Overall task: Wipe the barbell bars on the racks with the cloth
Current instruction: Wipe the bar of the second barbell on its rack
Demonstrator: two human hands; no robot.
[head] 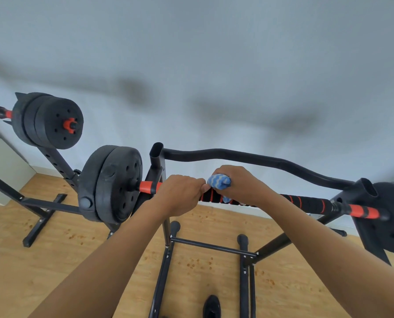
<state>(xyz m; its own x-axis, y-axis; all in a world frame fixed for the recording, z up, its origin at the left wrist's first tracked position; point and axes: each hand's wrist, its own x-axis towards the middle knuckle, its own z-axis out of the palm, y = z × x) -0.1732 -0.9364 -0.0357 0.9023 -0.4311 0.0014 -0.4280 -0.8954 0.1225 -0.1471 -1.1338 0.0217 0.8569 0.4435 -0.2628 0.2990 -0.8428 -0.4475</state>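
A barbell bar (306, 203), black with red rings and orange-red ends, lies across a black rack (156, 161) in front of me. My left hand (180, 193) grips the bar near its left end, fingers curled over it. Just to the right, my right hand (239, 182) holds a blue-and-white striped cloth (219, 181) wrapped over the bar. Black weight plates (113, 182) sit on the bar's left end, and another plate (393, 216) on its right end.
A second barbell with black plates (51, 120) rests on another rack at the far left. A curved black rail (248, 156) runs behind the bar. Rack feet and crossbars (212, 246) stand on the wooden floor (54, 255) below. A dark shoe tip (212, 306) shows at the bottom.
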